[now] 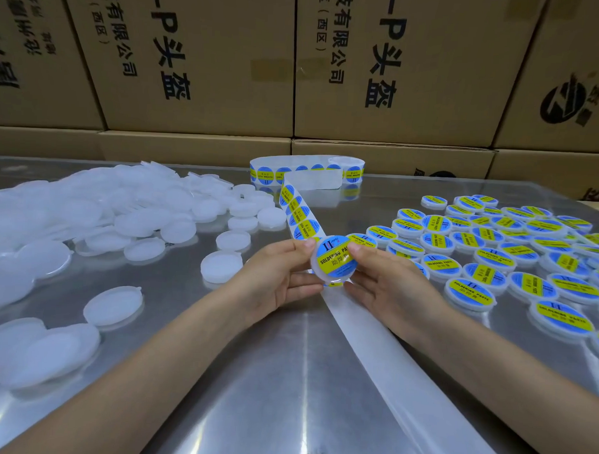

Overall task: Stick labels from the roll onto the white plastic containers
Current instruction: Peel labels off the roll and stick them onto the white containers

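Both hands hold one round white container [331, 262] above the middle of the table; a blue and yellow label covers its top. My left hand [278, 277] grips its left edge with the thumb on the rim. My right hand [386, 284] grips its right edge, thumb pressing on the label. A strip of labels [300, 211] runs from the roll [347, 169] at the back down to the held container. Bare backing paper [395, 362] trails from under my hands toward the near right. Unlabelled white containers [98, 219] lie heaped at left. Labelled ones [494, 254] are spread at right.
The table [252, 378] has a shiny metal top. Stacked cardboard boxes [209, 60] form a wall right behind the table. Loose white containers [35, 350] lie near the front left edge.
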Tool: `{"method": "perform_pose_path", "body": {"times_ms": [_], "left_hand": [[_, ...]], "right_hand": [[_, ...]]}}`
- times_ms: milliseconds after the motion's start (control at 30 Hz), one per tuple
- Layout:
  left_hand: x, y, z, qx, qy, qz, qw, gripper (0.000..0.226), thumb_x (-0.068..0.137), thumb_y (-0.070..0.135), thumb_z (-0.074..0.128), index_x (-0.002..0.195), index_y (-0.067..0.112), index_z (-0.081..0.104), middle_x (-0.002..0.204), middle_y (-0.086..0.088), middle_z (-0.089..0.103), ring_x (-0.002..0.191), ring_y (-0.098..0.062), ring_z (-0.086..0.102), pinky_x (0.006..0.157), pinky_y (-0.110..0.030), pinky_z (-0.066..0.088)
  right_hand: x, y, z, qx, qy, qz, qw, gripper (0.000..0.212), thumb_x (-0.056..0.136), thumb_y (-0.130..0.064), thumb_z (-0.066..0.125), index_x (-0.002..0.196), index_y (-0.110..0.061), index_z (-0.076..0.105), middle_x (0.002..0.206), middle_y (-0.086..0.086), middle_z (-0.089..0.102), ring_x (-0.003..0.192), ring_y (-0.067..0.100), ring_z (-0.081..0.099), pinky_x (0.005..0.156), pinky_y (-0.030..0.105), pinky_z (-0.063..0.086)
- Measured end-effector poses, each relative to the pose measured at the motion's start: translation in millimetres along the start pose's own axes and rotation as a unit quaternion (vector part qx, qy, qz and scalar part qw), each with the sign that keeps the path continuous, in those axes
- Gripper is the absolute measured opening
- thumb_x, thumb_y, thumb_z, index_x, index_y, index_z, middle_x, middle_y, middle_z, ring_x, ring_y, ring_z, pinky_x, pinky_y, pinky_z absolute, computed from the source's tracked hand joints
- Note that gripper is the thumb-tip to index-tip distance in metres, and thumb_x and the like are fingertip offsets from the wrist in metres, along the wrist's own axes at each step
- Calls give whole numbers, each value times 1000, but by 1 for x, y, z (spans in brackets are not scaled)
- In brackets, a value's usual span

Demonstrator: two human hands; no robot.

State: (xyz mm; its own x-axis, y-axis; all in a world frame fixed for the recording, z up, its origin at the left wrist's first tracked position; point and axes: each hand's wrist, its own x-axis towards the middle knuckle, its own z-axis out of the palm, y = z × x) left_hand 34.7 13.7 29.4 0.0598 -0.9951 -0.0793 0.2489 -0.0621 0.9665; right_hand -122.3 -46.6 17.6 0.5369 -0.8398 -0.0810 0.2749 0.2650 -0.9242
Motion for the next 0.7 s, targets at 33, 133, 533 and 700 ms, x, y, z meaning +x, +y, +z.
{"method": "perform_pose_path", "body": {"times_ms": [33,133,533,700], "left_hand": [[0,0,0,-1,-1,1,1000,23,96,26,49,107,13,64,96,-5,73,78,-15,71,65,-22,57],[0,0,0,-4,-5,1,1000,22,95,26,50,105,14,64,93,-4,73,76,-15,71,63,-21,56],[-2,0,1,-10,-8,-6,1000,26,95,28,50,111,12,64,98,-5,73,78,-15,72,61,-21,55],[-2,0,2,-12,-10,-7,1000,24,95,28,50,107,14,64,94,-3,74,77,-14,72,61,-20,55]], "right_hand": [[0,0,0,0,0,0,1000,35,88,-21,59,117,-3,63,117,11,68,115,23,60,104,37,41],[0,0,0,-4,3,2,1000,36,88,-21,59,119,-3,62,117,11,68,117,23,59,107,36,39],[-2,0,1,2,7,-24,1000,30,88,-16,59,114,-2,64,107,11,71,94,16,68,93,25,48],[-3,2,2,-6,19,-36,999,25,89,-15,58,110,-4,66,103,9,72,92,14,68,92,24,49]]}}
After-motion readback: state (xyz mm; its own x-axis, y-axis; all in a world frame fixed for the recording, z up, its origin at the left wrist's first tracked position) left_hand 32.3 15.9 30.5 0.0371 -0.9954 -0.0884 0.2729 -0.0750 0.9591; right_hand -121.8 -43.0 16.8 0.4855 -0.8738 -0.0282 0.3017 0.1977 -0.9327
